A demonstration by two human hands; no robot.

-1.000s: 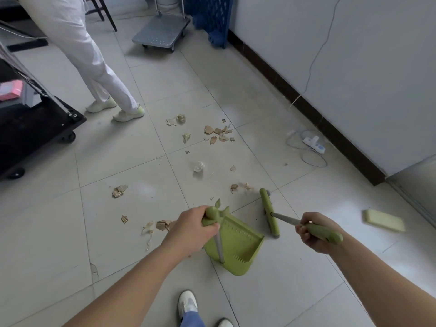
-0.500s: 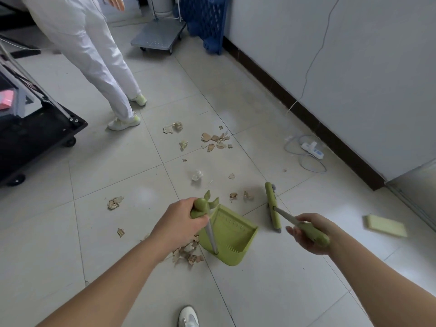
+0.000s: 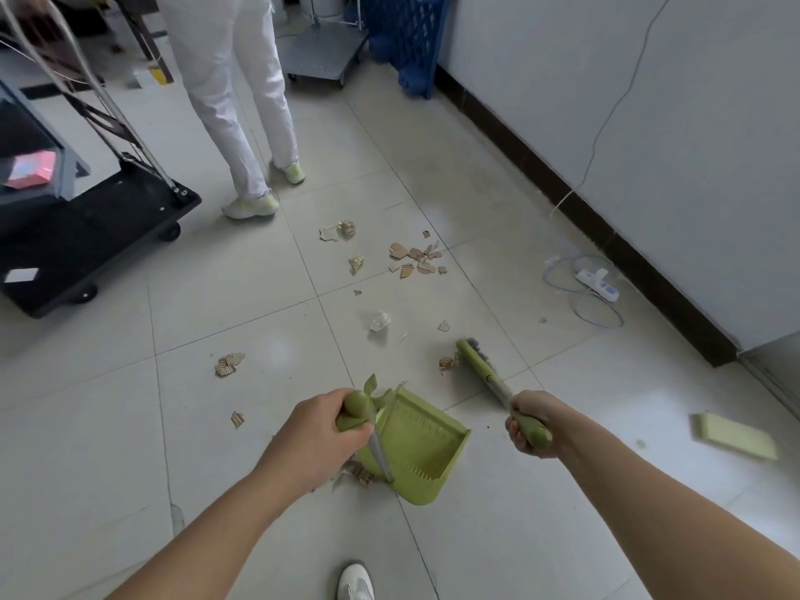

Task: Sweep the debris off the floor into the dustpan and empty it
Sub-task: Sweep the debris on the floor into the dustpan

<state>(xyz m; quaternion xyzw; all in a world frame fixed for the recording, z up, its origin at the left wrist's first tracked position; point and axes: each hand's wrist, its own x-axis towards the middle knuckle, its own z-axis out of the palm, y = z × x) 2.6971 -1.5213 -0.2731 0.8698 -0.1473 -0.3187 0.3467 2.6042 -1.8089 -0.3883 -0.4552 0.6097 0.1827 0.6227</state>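
The fingers of the left hand are wrapped round the rounded green handle top, so the pan can be steered from standing height. Just below and right of that grip, the dustpan is held low at the floor, its mouth turned away toward the litter. Whether it touches the tiles cannot be told, and nothing is made out inside it. A few cardboard scraps are lodged directly beneath the left fingers, behind the pan's back edge, out of reach of the mouth.

The fingers of the right hand are closed round the green grip of the broom, which is slanted so its head is planted beyond the knuckles, just beside a small cardboard bit. That bit is judged to be lined up for a pull toward the pan.

Farther out from both hands, a crumpled wrapper and the main cluster of debris are left unswept, well apart from the pan. Beyond those, a person in white trousers is seen beside a black cart, so long strokes that way would need care.
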